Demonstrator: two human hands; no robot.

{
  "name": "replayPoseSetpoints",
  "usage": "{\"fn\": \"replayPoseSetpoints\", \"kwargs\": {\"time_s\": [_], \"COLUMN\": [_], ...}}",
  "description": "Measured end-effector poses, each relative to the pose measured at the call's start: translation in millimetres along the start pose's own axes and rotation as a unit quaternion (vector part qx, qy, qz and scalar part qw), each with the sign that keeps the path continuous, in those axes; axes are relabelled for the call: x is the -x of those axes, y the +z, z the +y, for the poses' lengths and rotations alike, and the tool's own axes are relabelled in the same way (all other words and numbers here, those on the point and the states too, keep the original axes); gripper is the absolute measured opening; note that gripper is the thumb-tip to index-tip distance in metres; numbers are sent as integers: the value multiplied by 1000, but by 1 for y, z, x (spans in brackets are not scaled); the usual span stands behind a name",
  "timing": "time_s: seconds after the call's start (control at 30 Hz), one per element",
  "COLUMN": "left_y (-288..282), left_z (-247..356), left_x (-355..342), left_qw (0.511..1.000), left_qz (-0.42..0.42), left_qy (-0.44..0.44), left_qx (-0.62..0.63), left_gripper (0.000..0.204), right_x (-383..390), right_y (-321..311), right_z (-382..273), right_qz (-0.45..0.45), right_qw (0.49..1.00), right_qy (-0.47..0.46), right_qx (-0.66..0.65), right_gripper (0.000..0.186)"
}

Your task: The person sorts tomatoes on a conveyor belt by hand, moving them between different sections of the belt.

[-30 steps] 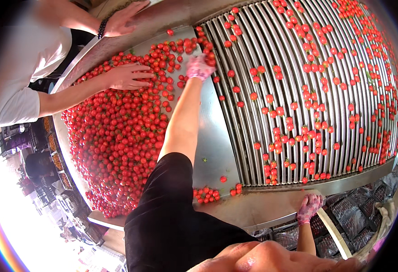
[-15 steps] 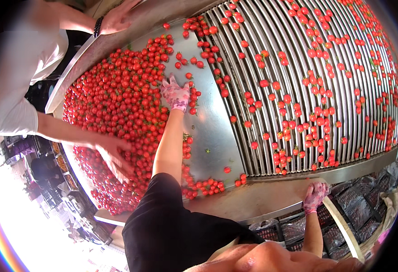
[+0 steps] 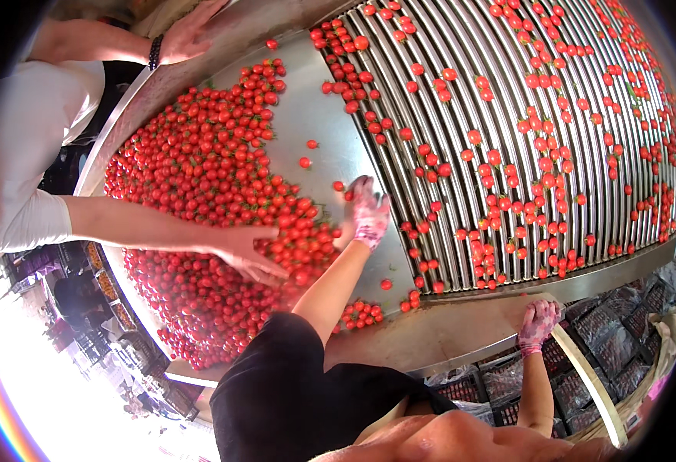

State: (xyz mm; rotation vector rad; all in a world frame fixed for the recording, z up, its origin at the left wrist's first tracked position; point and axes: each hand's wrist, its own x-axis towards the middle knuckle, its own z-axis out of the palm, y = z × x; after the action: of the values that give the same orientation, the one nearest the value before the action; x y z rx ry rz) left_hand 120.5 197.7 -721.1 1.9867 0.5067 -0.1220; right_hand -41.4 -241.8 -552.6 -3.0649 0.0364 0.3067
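Observation:
My left hand (image 3: 367, 217), in a pink patterned glove, is open at the right side of a large pile of red cherry tomatoes (image 3: 199, 177), over the bare part of the metal tray (image 3: 315, 123), beside the roller conveyor (image 3: 453, 108). Its fingers are apart and slightly bent, near a few loose tomatoes. My right hand (image 3: 538, 325), also gloved, has its fingers curled over the near metal ledge (image 3: 446, 331), by a pale curved bar (image 3: 584, 377). Scattered tomatoes lie across the steel rollers.
A co-worker at the left has one bare hand (image 3: 245, 254) low in the pile and the other (image 3: 184, 38) on the tray's far rim. Black plastic crates (image 3: 607, 346) with crumpled film sit below the ledge at right; more crates (image 3: 99, 281) stand at lower left.
My left hand moved from the far tray edge toward me, then rightward. Several tomatoes moved onto the rollers. The co-worker's lower hand moved down through the pile. My right hand stays on the ledge.

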Motion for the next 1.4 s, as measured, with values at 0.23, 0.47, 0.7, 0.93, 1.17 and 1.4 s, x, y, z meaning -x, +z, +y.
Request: {"fn": "replayPoseSetpoints", "kwargs": {"time_s": [0.23, 0.47, 0.7, 0.93, 1.17, 1.4], "left_y": [-16, -50, -40, -51, -49, -43], "left_z": [-39, -47, -76, -68, -76, -79], "left_x": [6, -41, -40, -35, -34, -36], "left_qw": [944, 953, 954, 947, 944, 934], "left_qz": [60, 23, 140, 151, 138, 120], "left_qy": [-3, -109, 4, -15, -32, -41], "left_qx": [-323, -282, -266, -282, -298, -334], "left_gripper": [86, 83, 75, 78, 76, 75], "right_x": [1, -51, -237, -405, -580, -589], "right_y": [7, 11, 107, 159, 86, 77], "right_z": [11, -28, -296, -420, -437, -482], "right_qz": [-1, -127, -142, 11, 155, -9], "right_qw": [1000, 992, 921, 833, 921, 959], "right_qy": [3, -18, -294, -548, -325, -258], "right_qx": [-1, 19, -213, -73, 147, 115], "right_gripper": [9, 11, 43, 46, 35, 74]}}
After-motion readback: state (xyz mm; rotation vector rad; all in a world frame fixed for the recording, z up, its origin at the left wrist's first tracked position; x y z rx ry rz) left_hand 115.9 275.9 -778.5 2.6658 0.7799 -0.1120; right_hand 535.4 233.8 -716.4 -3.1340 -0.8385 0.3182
